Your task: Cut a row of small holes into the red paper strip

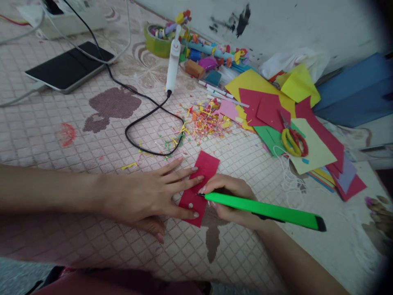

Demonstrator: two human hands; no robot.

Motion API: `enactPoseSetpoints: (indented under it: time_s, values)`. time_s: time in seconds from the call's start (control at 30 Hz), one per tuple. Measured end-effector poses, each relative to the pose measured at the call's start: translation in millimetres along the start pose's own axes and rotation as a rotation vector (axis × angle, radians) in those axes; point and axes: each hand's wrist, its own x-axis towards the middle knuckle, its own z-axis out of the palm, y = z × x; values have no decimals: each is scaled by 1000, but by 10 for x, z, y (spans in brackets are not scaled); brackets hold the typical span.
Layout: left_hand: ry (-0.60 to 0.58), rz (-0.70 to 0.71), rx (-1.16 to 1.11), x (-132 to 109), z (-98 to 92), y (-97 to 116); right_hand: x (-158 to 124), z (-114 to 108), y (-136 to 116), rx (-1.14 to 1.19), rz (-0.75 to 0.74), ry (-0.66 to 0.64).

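Observation:
A red strip of paper (208,164) lies on the patterned cloth in front of me. My left hand (147,192) rests on it palm down, fingers spread, several fingertips pressing the paper. From the right, my right hand (235,200) grips a green utility knife (264,209) near its blade end. The dark tip of the knife touches the paper, or hovers just over it, between the left hand's fingers; which of the two I cannot tell. A small pale spot shows on the strip beside the lower finger.
Paper scraps (211,123) lie beyond the strip. A white glue gun (172,67) trails a looping black cord. Scissors (293,141) sit on coloured paper sheets (270,106) at the right. A dark tablet (70,67) and a power strip (61,18) are at the upper left.

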Motion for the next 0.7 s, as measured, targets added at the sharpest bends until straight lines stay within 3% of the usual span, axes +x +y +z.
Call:
enactPoseSetpoints:
  time_s: [0.2,0.7]
  values:
    - [16,2,-17,3,-7,-10,5,-44,70,35,3,-82]
    - [-26,-20,-27,6,-17,-11,2,-77,55,71,68,-104]
